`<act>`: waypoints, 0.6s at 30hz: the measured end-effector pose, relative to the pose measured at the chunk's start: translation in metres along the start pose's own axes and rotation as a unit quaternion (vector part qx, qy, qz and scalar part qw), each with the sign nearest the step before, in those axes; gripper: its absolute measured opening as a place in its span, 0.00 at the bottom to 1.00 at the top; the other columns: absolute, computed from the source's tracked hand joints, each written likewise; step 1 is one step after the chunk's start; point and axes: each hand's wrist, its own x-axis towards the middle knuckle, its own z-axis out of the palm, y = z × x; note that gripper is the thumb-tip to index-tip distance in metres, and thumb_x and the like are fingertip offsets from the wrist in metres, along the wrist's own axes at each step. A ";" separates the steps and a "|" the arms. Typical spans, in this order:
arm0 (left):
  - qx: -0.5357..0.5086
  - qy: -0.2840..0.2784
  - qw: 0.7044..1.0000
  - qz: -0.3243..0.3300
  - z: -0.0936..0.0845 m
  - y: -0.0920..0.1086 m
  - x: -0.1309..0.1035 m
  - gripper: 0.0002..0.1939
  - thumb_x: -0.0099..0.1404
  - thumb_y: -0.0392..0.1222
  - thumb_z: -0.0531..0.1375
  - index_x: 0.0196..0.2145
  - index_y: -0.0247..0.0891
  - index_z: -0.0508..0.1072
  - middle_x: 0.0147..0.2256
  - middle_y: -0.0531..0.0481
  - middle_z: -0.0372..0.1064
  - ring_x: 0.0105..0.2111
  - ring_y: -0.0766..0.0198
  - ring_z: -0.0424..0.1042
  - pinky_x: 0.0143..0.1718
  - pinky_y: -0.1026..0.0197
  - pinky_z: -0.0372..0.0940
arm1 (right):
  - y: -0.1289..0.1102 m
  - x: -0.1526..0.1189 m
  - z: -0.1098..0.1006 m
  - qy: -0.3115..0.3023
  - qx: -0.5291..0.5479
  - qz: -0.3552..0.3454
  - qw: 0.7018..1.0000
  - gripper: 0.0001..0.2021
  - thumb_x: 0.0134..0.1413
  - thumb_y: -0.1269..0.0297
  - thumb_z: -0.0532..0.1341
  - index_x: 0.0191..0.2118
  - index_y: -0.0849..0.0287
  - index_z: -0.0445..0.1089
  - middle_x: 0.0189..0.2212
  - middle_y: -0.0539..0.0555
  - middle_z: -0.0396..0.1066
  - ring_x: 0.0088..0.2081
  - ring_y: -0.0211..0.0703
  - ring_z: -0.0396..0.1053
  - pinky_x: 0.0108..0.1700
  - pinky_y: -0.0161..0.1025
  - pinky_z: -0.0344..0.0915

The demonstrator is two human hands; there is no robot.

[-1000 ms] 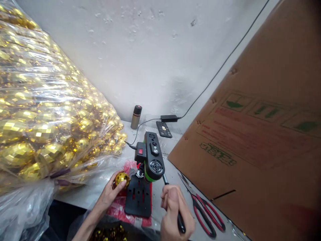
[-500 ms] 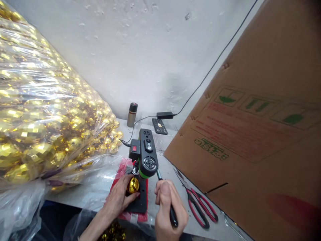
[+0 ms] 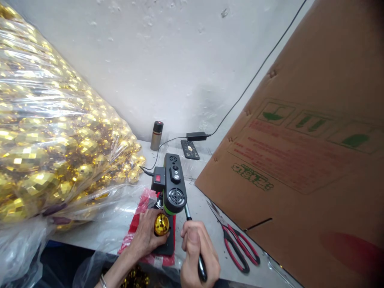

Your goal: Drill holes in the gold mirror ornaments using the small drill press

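Note:
A shiny gold faceted ball (image 3: pixel 162 224) is gripped between the thumb and fingers of my left hand (image 3: pixel 147 232), just in front of a small black bench machine (image 3: pixel 175 188). The ball is over the machine's black base (image 3: pixel 167 249); whether it rests on it I cannot tell. My right hand (image 3: pixel 199 252) is closed round the black-handled lever (image 3: pixel 203 268) that juts from the machine's right side. Red plastic sheeting (image 3: pixel 135 230) lies under the base.
A clear bag of gold balls (image 3: pixel 75 148) bulges at the left. Red-handled scissors (image 3: pixel 240 246) lie right of the lever, beside a large cardboard box (image 3: pixel 294 152). Behind the machine are a bottle (image 3: pixel 156 138), a phone (image 3: pixel 190 149) and a power adapter (image 3: pixel 196 136) with its cable.
The ball has turned in my left hand and shows a different side, slightly more to the right. My right hand stays on the lever. The whole view has shifted a little.

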 end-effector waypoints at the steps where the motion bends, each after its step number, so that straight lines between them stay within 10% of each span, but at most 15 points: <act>1: -0.005 -0.003 1.000 -0.004 0.000 -0.001 0.000 0.21 0.56 0.46 0.70 0.48 0.41 0.76 0.41 0.45 0.77 0.42 0.45 0.74 0.48 0.44 0.68 | 0.003 -0.005 0.001 0.002 -0.003 -0.004 1.000 0.15 0.70 0.76 0.52 0.30 0.55 0.62 0.24 0.46 0.62 0.25 0.34 0.63 0.28 0.33 0.59; 18: -0.002 -0.006 1.000 -0.027 0.003 0.002 0.001 0.20 0.54 0.42 0.69 0.45 0.41 0.75 0.40 0.45 0.76 0.43 0.44 0.74 0.49 0.44 0.66 | 0.031 -0.034 0.017 0.101 -0.044 -0.047 0.993 0.19 0.74 0.68 0.49 0.26 0.54 0.59 0.23 0.44 0.63 0.24 0.35 0.61 0.43 0.39 0.65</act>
